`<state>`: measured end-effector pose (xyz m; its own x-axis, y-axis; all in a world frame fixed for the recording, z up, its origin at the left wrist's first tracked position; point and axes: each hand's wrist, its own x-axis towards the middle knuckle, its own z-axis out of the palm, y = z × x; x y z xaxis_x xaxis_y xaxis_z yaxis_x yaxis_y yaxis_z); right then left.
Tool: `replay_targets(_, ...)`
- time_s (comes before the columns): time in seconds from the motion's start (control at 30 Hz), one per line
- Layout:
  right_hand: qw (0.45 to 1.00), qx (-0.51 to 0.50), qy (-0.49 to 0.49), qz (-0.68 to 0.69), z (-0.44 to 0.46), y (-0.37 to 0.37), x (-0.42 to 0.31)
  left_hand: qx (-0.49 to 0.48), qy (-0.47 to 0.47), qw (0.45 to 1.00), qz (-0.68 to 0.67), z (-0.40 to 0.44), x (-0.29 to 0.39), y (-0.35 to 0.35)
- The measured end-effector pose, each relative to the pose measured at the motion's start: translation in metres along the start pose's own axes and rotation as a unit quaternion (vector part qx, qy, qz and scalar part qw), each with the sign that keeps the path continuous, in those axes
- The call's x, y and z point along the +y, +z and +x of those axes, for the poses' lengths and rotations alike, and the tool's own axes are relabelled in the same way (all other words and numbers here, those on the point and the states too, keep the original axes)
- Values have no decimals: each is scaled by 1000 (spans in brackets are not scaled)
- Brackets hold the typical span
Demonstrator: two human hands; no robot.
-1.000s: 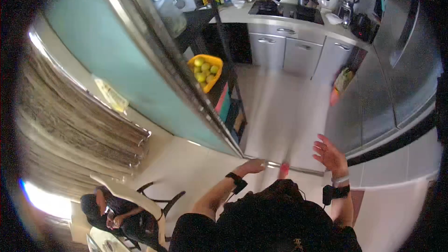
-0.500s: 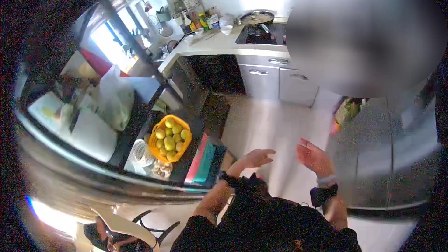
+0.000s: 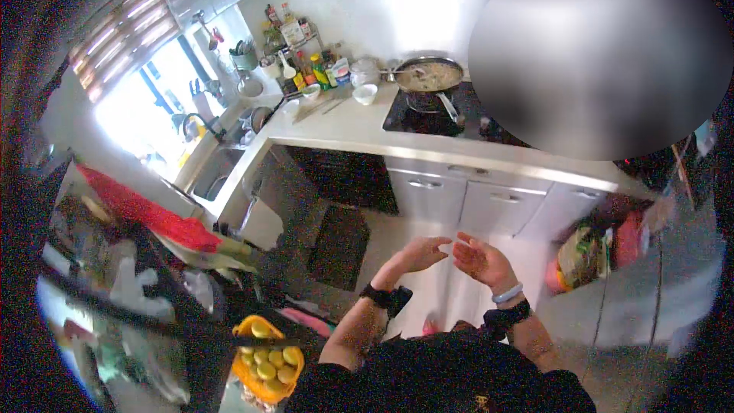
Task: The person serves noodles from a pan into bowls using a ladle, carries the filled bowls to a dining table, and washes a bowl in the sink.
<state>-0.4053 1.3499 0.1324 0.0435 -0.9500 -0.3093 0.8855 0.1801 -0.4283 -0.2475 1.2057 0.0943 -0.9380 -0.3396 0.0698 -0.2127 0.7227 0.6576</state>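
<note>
My left hand (image 3: 420,255) is raised in front of me, fingers extended and pointing right, with nothing in it. Facing it is my right hand (image 3: 485,261), palm turned inward and fingers loosely spread, also holding nothing. A small gap separates the fingertips of the two hands. Both are in mid-air above the pale floor (image 3: 413,226). Dark bands circle both wrists, and a light bracelet (image 3: 508,293) sits on the right one. Farther ahead, a pan of food (image 3: 430,75) rests on the black cooktop (image 3: 417,118).
Bowls (image 3: 365,94) and seasoning bottles (image 3: 319,70) stand on the white counter (image 3: 340,124), left of the cooktop. The sink (image 3: 214,172) lies under the window. An orange basket of yellow-green fruit (image 3: 246,371) is at lower left. Bags (image 3: 579,254) stand at right. A grey blur hides the upper right.
The view has moved forward into the kitchen, so the counter and cooktop appear closer and the fruit basket lower. My hands have come nearer each other and remain empty.
</note>
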Motion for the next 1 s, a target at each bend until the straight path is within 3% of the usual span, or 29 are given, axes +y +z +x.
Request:
replay_targets(0.03,998,-38,13,43,26,3,-8,10,-23,999,-36,11,-9,-14)
replay_targets(0.13,996,-45,34,67,95,12,-33,7,-26,996,-87,37,-38,-54)
replay_targets(0.2,995,-39,50,75,148,11,-48,-48,-79,989,-113,50,-64,-74)
replay_targets(0.23,994,-31,65,81,174,9,-54,-31,-81,975,-203,50,-90,-75)
replay_targets(0.27,993,-35,71,83,198,11,-62,-29,-87,975,-201,59,-112,-84)
replay_targets(0.33,984,-94,100,110,249,15,-82,-72,-167,940,-290,79,-144,-108)
replay_targets(0.43,981,-96,122,118,325,19,-116,28,-145,918,-368,110,-167,-166)
replay_targets(0.47,978,-88,131,135,347,22,-125,32,-152,917,-368,122,-184,-179)
replay_targets(0.53,978,-97,132,127,395,28,-142,144,-165,923,-315,144,-218,-207)
replay_targets(0.57,980,-104,125,117,419,32,-150,101,-228,954,-166,158,-222,-239)
replay_targets(0.6,979,-101,131,120,441,35,-156,100,-234,952,-168,164,-243,-242)
replay_targets(0.67,986,-72,125,88,484,43,-165,201,-146,934,-256,179,-259,-265)
replay_targets(0.7,985,-69,130,92,507,49,-165,178,-226,902,-321,177,-267,-282)
replay_targets(0.8,979,2,153,136,580,67,-167,176,-199,925,-272,182,-324,-306)
replay_targets(0.83,977,7,145,154,607,68,-165,126,-268,923,-245,188,-325,-333)
replay_targets(0.87,976,12,136,171,635,63,-160,115,-267,925,-245,186,-350,-343)
replay_targets(0.9,996,-52,-20,-69,672,41,-140,111,-241,932,-247,180,-380,-348)
replay_targets(0.93,996,-46,-33,-64,693,48,-146,106,-209,940,-246,180,-407,-358)
replay_targets(1.0,974,41,114,194,733,79,-160,112,-192,944,-243,178,-434,-391)
